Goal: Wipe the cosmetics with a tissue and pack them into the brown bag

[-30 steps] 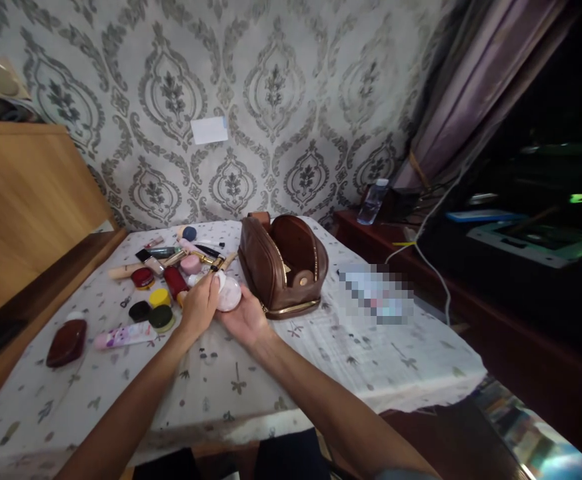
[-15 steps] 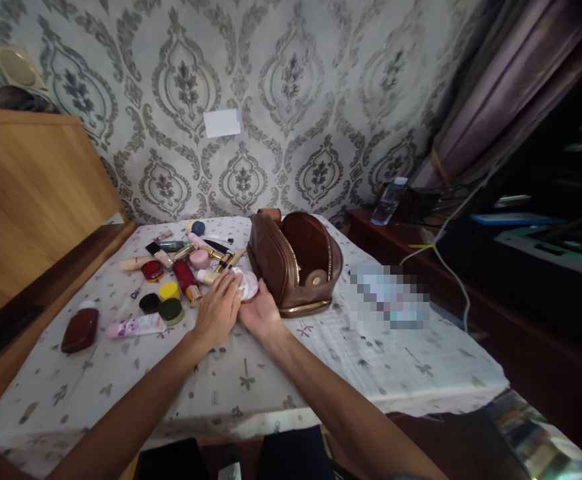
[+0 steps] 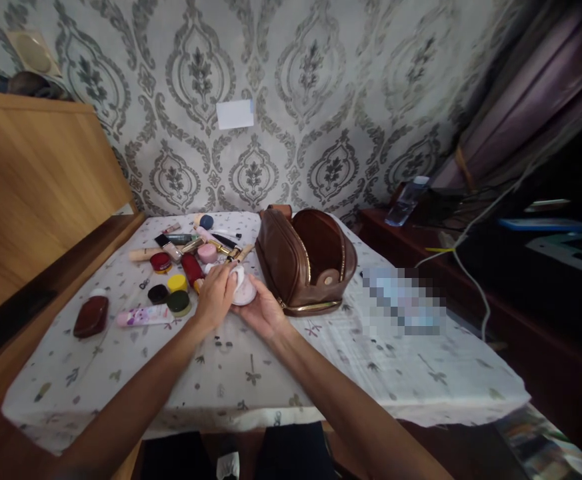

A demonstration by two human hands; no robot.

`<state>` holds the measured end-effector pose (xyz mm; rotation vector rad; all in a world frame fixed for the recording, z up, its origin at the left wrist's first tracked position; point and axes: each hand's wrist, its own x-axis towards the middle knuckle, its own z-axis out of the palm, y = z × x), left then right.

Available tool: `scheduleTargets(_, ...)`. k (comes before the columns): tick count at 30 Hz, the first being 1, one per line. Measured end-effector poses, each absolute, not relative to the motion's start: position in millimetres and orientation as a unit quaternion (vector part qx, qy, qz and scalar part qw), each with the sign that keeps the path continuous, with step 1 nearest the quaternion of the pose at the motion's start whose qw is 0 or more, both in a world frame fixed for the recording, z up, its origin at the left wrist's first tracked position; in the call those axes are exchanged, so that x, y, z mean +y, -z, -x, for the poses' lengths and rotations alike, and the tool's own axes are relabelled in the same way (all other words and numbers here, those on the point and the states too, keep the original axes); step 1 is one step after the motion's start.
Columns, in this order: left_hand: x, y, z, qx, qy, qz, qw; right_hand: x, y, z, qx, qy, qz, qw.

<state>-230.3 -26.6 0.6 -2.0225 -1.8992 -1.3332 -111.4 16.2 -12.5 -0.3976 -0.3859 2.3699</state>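
Observation:
My right hand is closed from below and the right side around a round, pale, flat-topped container, whose exact kind I cannot make out. My left hand pinches a crumpled white tissue against the container's top. Both hands are just above the cloth, left of an unzipped brown toiletry bag. Close beyond my left hand lie a dark red tube, a pink jar and several slim cosmetics. Left of it are a yellow-lidded jar and a dark green jar.
A pink-and-white tube and a brown-red bottle lie at the left on the patterned tablecloth. A blurred-out item is at the right. Beyond the table's right edge are a clear bottle and a white cable.
The view has shifted, so the scene sits farther right. Against the table, both hands and the container have moved slightly left and nearer me. The tissue now covers the container's left part.

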Motion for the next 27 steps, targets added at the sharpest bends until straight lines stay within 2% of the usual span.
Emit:
scheduleTargets(5, -27, -10, 240, -0.632, 0.502, 0.566, -0.169, 16, 17, 114, -0.147, -0.911, 0.196, 0.332)
scheduleTargets(8, -26, -7, 238, -0.618, 0.526, 0.545, -0.211, 19, 18, 117, -0.124, -0.910, 0.193, 0.345)
scheduleTargets(10, -26, -2, 234, -0.605, 0.529, 0.563, -0.193, 22, 17, 117, -0.105, -0.908, 0.187, 0.361)
scheduleTargets(13, -27, 7, 227, -0.588, 0.515, 0.613, -0.114, 26, 18, 115, -0.082, -0.901, 0.195, 0.379)
scheduleTargets(19, -35, 10, 215, -0.539, 0.443, 0.716, 0.021, 30, 29, 110, -0.128, -0.901, 0.212, 0.355)
scheduleTargets(23, -39, 4, 212, -0.535, 0.459, 0.709, 0.020, 26, 29, 115, -0.135, -0.902, 0.233, 0.338)
scheduleTargets(27, -40, -4, 213, -0.561, 0.509, 0.650, -0.062, 20, 25, 118, -0.165, -0.890, 0.256, 0.339)
